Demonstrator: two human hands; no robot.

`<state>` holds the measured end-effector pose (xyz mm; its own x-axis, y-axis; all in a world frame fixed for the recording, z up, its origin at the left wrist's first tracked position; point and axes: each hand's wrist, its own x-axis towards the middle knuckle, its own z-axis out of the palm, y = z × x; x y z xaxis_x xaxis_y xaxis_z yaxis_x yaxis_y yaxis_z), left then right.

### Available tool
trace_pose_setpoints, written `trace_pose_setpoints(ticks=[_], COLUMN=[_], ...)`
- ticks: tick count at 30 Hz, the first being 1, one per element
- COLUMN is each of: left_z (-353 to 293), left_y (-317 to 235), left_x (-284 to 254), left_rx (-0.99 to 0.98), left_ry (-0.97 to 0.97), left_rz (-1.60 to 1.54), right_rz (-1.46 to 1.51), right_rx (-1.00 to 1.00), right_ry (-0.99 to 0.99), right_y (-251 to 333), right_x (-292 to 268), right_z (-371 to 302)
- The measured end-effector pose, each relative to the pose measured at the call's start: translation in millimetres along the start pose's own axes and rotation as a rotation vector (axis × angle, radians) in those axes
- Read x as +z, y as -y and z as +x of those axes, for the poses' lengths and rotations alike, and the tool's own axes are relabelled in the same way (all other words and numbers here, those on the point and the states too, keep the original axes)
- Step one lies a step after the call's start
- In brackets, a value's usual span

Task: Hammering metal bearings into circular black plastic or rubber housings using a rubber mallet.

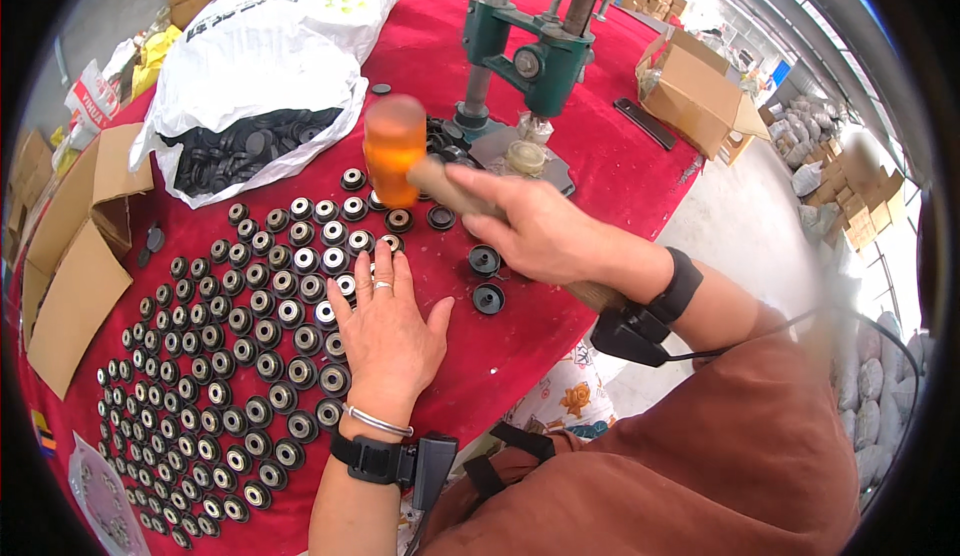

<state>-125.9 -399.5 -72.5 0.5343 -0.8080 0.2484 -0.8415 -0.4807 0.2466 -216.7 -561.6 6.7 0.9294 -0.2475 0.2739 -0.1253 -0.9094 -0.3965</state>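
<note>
Mallet w/ amber head (396, 156), left of green press (555, 61), R hand (540, 226) closed rnd handle; L hand (388, 334) spread at edge of bearing-centred wheels (268, 333), near side of press. Poss. risk: mis-aimed swing cd strike L hand; palm nudge cd scatter wheels

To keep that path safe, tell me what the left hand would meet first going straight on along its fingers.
The left hand would likely first meet the round black part with a metal centre just ahead of it; depth is unclear, so they may already touch.
</note>
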Motion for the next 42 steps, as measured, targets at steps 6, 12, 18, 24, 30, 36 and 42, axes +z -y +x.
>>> trace_pose_setpoints(ticks=[6, 12, 18, 24, 30, 36, 42], left_z=[0, 0, 0, 0, 0, 1, 1], left_y=[2, 3, 2, 2, 1, 4, 2], left_x=[1, 2, -2, 0, -4, 1, -1], left_rx=[0.005, -0.007, -0.015, -0.02, -0.008, -0.016, -0.015], left_ry=[-0.011, -0.011, 0.024, 0.027, 0.01, -0.004, 0.01], left_rz=[0.0, -0.028, -0.04, -0.041, -0.054, -0.059, -0.045], right_rz=[0.007, -0.027, -0.052, 0.078, -0.077, 0.037, -0.066], right_rx=[0.108, 0.115, 0.171, 0.049, 0.17, 0.124, 0.081], right_ry=[0.078, 0.166, 0.221, 0.003, 0.209, 0.106, 0.16], right_y=[6, 7, 4, 15, 6, 18, 16], right_x=[13, 0, 6, -7, 35, 14, 33], right_z=[31, 44, 35, 63, 80, 87, 42])
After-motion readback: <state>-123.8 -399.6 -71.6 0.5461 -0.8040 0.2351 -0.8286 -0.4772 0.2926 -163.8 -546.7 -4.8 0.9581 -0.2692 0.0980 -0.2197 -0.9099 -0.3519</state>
